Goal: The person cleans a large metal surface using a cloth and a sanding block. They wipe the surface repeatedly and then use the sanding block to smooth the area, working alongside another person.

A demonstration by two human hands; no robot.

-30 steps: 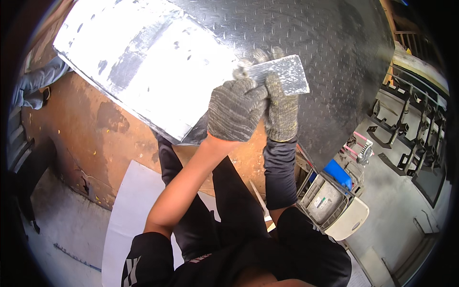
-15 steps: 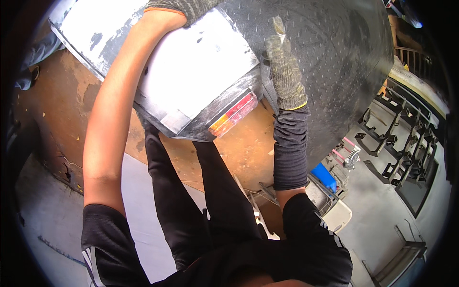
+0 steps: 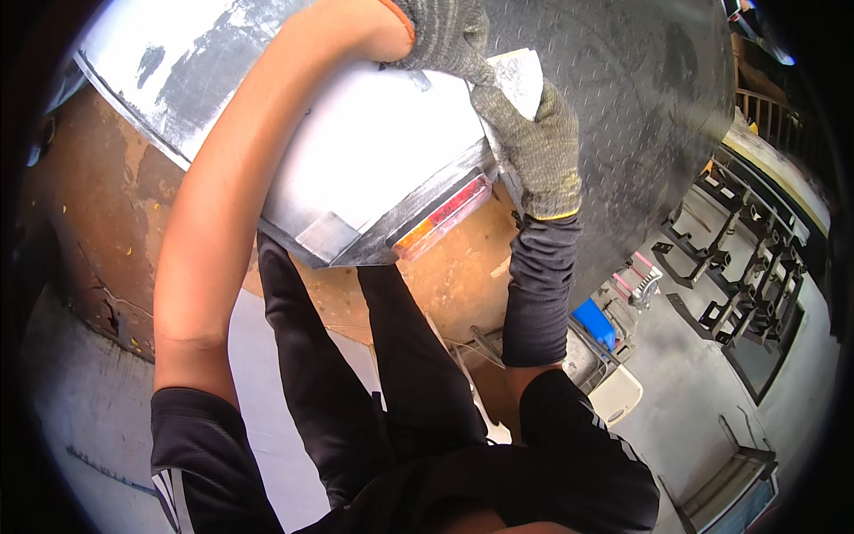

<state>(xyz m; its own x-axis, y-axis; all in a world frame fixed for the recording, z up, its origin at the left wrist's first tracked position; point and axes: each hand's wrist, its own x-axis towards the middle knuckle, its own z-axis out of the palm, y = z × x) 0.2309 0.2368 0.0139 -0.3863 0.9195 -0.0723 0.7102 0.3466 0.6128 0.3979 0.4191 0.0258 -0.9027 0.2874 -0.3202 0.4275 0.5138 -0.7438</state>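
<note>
Both my hands wear grey knit gloves and meet over the top right edge of a white sanded body panel [image 3: 382, 142]. A folded pale sheet of sandpaper [image 3: 520, 76] sits between them. My right hand [image 3: 541, 156] is closed round its lower part, thumb side toward the panel. My left hand [image 3: 447, 40] reaches across from the upper left, its fingers curled against the sheet's left edge; its fingertips are partly hidden. Below the hands, a red and orange tail light [image 3: 442, 216] is set in the panel's dark-smeared corner.
A large dark sheet with raised tread marks [image 3: 623, 116] spreads right of the panel. Black metal brackets [image 3: 729, 258] lie on the floor at right. Nearer are a folding chair [image 3: 616, 396] and a blue object [image 3: 594, 322]. Brown, stained flooring [image 3: 116, 205] shows at left.
My left hand has come off the panel's upper part and moved right to the sandpaper. My right hand has changed from upright to curled around it, bringing the sheet nearer the left fingers.
</note>
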